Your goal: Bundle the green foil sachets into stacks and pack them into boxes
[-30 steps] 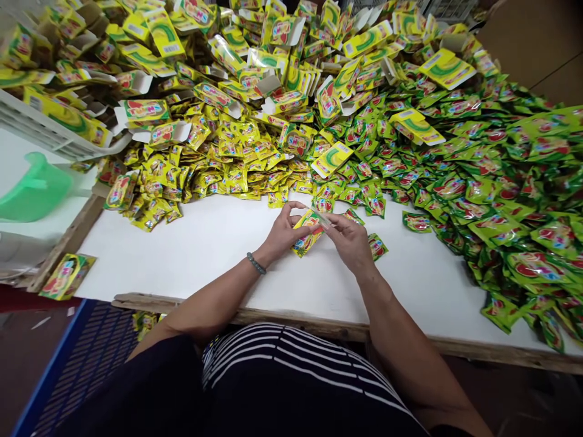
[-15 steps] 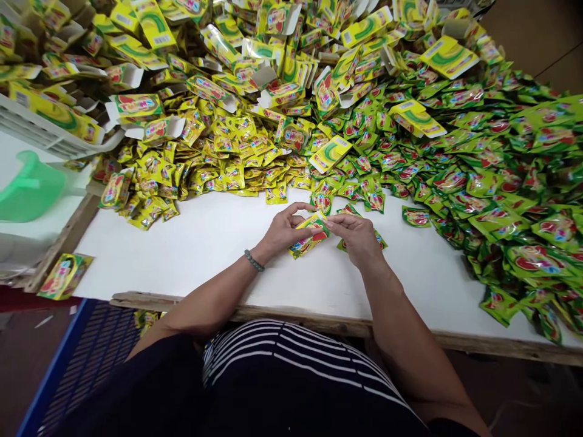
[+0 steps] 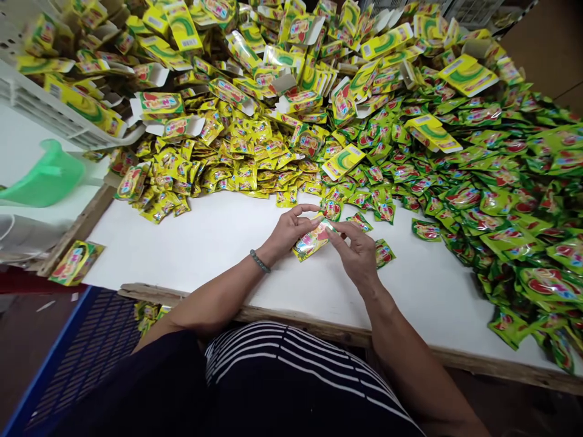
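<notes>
- Green plastic scoop (image 3: 45, 179), far left, lying on a white surface beside a pale slatted crate (image 3: 50, 112).
- Yellow packet (image 3: 75, 262), alone, resting on the wooden edge at lower left, apart from the heaps.
- Blue mesh crate (image 3: 54, 358), low at left, below the table edge.
- White table (image 3: 204, 243), wooden rim along the near side, bare in the middle stretch.
- Yellow sachets (image 3: 228, 164), heaped across the left and centre of the table, mixed at the back with open yellow cartons (image 3: 159, 103).
- Left hand (image 3: 286, 230), grey bead bracelet (image 3: 259, 261) on the wrist, thumb and fingers pinching the left end of a small packet (image 3: 312, 241).
- Small packet as above: yellow and green with red print, held just above the table at centre, tilted, between both hands.
- Right hand (image 3: 357, 252), fingertips closed on the right end of the same packet.
- Loose green sachets (image 3: 385, 252), lying on the table just beside the right hand.
- Green sachets (image 3: 501, 200), large heap covering the right side of the table, reaching the near edge.
- Striped black-and-white garment (image 3: 291, 364), at bottom centre.
</notes>
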A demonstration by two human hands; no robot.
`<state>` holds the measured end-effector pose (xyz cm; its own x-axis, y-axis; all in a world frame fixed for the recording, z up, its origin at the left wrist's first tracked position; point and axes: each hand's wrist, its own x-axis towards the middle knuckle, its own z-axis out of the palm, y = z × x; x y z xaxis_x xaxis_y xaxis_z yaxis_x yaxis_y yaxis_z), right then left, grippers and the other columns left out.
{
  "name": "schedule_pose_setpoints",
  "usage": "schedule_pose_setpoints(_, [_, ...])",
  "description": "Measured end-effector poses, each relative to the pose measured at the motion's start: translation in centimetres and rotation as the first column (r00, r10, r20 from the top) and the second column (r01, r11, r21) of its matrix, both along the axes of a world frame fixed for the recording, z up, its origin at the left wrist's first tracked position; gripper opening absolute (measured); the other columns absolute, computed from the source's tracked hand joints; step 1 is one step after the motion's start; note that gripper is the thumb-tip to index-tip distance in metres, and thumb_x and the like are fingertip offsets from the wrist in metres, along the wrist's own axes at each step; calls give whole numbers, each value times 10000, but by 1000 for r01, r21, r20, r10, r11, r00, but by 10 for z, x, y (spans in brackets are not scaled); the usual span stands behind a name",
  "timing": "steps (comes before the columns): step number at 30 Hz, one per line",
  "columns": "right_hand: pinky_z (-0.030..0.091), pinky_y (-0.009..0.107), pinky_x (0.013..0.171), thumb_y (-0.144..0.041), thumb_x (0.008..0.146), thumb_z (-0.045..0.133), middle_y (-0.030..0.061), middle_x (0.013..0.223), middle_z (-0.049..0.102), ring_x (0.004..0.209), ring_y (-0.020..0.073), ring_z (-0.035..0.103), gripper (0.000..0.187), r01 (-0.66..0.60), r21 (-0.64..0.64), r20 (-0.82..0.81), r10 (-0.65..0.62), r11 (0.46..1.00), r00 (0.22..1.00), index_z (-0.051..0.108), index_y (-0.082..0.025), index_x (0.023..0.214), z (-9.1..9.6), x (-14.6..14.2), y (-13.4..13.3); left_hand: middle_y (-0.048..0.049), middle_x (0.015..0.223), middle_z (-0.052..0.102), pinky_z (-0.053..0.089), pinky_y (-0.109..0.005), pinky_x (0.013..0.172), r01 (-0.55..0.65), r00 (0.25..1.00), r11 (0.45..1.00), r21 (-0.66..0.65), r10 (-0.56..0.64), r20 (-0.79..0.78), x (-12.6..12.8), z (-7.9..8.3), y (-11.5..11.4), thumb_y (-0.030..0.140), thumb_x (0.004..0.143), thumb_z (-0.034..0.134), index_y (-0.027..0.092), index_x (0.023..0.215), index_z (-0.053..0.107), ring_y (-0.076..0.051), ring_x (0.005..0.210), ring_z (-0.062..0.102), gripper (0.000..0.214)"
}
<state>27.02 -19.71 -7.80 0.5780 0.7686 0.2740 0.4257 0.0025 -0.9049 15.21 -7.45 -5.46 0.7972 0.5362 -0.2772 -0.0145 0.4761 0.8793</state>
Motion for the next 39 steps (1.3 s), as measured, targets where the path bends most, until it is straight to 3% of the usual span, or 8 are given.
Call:
schedule_pose_setpoints(11, [489, 451, 954, -406, 899, 557, 55, 1069, 750, 1009, 235, 661, 260, -84, -42, 93, 88, 996, 992, 739, -275, 1030, -1, 0, 6, 93, 487, 474, 199, -205, 470, 196, 970, 928, 318, -136, -199, -10, 7, 16, 424, 690, 781, 164, 1131, 583, -54, 416, 323, 549])
schedule_pose_setpoints(15, [517, 447, 889, -420, 899, 540, 63, 976, 755, 922, 250, 670, 257, 200, -60, 174, -187, 978, 967, 736, -270, 971, -8, 23, 1, 32, 515, 559, 233, -240, 526, 609, 743, 587, 534, -186, -643, -45, 33, 51, 321, 639, 791, 189, 804, 713, -95, 468, 402, 225])
schedule_pose_setpoints(19, [460, 483, 962, -366, 940, 454, 118, 1146, 714, 1082, 280, 622, 340, 294, -68, 327, -257, 953, 910, 696, -213, 1124, -21, 38, 11, 8, 601, 634, 261, -249, 627, 861, 453, 244, 446, 30, -891, -71, 58, 75, 229, 632, 788, 225, 852, 775, -134, 581, 471, 220])
schedule_pose_setpoints(23, [363, 503, 1008, -285, 958, 433, 140, 1377, 589, 1269, 303, 507, 354, 162, -220, 480, -38, 962, 877, 636, -195, 1234, -33, 34, 31, -36, 779, 711, 297, -248, 617, 735, 642, 205, 646, 93, -761, -35, 52, 77, 314, 826, 625, 235, 965, 757, -162, 656, 548, 208])
schedule_pose_setpoints(26, [347, 457, 954, -246, 945, 479, 115, 1200, 686, 1105, 270, 580, 248, 128, -331, 517, 66, 935, 853, 693, -212, 1066, -37, 30, 35, -84, 823, 721, 330, -267, 624, 609, 748, 184, 772, 192, -635, 19, 32, 76, 279, 875, 550, 181, 917, 753, -191, 696, 593, 229])
schedule_pose_setpoints(29, [334, 427, 890, -210, 916, 523, 93, 999, 706, 972, 250, 584, 181, 140, -370, 535, 87, 918, 841, 701, -206, 885, -34, 29, 32, -178, 933, 720, 375, -313, 686, 594, 739, 78, 801, 342, -581, 64, 11, 82, 219, 883, 510, 102, 970, 737, -271, 847, 637, 270])
schedule_pose_setpoints(35, [352, 421, 863, -212, 884, 563, 113, 1096, 677, 1038, 287, 563, 122, 157, -466, 505, 116, 871, 855, 678, -190, 919, -22, 29, 27, -227, 997, 702, 432, -355, 799, 701, 713, -223, 677, 233, -662, 88, -13, 92, 271, 884, 553, 48, 1029, 688, -334, 1081, 585, 299])
schedule_pose_setpoints(39, [405, 377, 827, -246, 856, 609, 121, 1002, 695, 975, 281, 599, 265, 174, -537, 454, 108, 825, 885, 638, -150, 1101, -20, 31, 27, -181, 959, 708, 435, -346, 845, 711, 702, -262, 652, 230, -674, 76, -11, 82, 131, 899, 445, 82, 1056, 668, -269, 1006, 613, 278])
